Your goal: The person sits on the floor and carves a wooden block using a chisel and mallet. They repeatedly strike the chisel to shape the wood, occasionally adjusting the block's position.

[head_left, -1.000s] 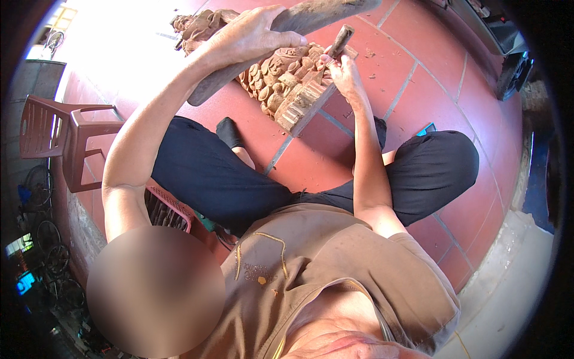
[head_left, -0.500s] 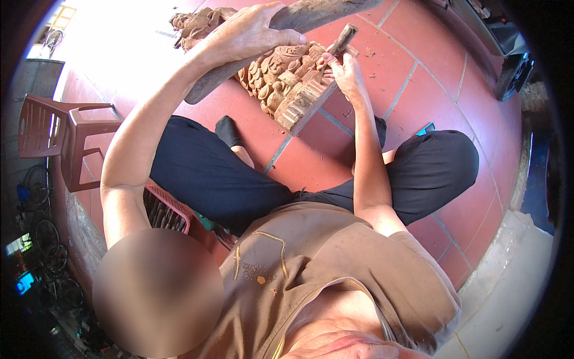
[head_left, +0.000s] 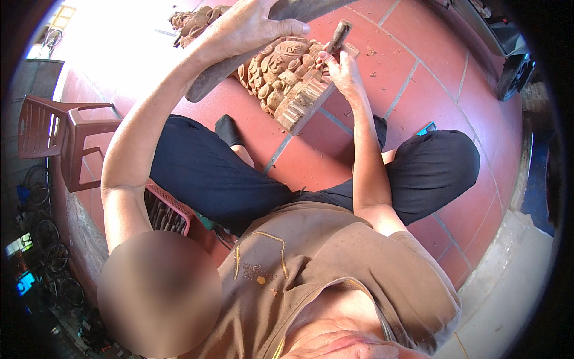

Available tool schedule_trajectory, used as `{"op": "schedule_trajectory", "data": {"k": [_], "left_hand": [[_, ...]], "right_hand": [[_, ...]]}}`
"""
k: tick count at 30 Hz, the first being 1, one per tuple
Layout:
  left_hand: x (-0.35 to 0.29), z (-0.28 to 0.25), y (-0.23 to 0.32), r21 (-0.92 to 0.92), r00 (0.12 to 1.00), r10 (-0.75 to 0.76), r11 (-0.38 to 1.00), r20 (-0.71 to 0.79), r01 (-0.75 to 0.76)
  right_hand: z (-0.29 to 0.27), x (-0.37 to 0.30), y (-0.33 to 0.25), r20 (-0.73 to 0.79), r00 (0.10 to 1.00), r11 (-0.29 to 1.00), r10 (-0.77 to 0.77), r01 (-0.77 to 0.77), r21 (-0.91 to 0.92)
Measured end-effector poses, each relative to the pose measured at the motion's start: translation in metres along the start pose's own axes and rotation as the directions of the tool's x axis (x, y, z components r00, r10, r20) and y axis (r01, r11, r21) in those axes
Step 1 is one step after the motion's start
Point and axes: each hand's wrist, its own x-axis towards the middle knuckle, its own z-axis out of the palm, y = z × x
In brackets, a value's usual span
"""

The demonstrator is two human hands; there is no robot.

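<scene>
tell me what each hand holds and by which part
Left hand: long dark grey wooden bar, held partway along its length. Right hand: tool with a brown cylindrical wooden handle, held below the handle's top.

A single wide fisheye view is taken from head height and faced steeply downward, over the brown shirt and dark trousers, toward the red tiled floor. The shirt is recorded at close range across the lower part, while the left hand, the right hand and the carved block are seen farther off near the upper edge. The brown chair is taken in at the left, inside a dark, rounded rim.
</scene>
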Motion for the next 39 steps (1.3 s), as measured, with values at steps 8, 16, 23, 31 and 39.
{"op": "schedule_trajectory", "data": {"k": [8, 16, 23, 31, 39], "left_hand": [[0.014, 0.035, -0.036, 0.026, 0.939, 0.225, 0.974, -0.259, -0.227], [0.007, 0.005, -0.009, 0.068, 0.99, -0.046, 0.997, 0.132, 0.037], [0.018, 0.022, -0.046, -0.11, 0.975, -0.195, 0.977, -0.105, 0.184], [0.009, 0.011, -0.022, 0.086, 0.99, -0.053, 0.995, 0.13, 0.042], [0.0, 0.0, -0.006, -0.067, 0.997, 0.02, 0.997, -0.073, -0.025]], "right_hand": [[0.002, 0.007, 0.014, 0.007, 0.999, 0.993, 0.038, -0.037, -0.113], [-0.002, 0.003, 0.005, 0.032, 0.996, 0.996, 0.086, -0.086, -0.01], [0.008, 0.0, -0.008, 0.052, 0.998, 0.987, 0.044, -0.035, -0.156], [0.001, -0.005, 0.006, 0.034, 0.999, 0.998, 0.043, -0.044, 0.042], [-0.01, -0.011, -0.006, 0.066, 0.995, 0.996, 0.071, -0.075, 0.056]]}}
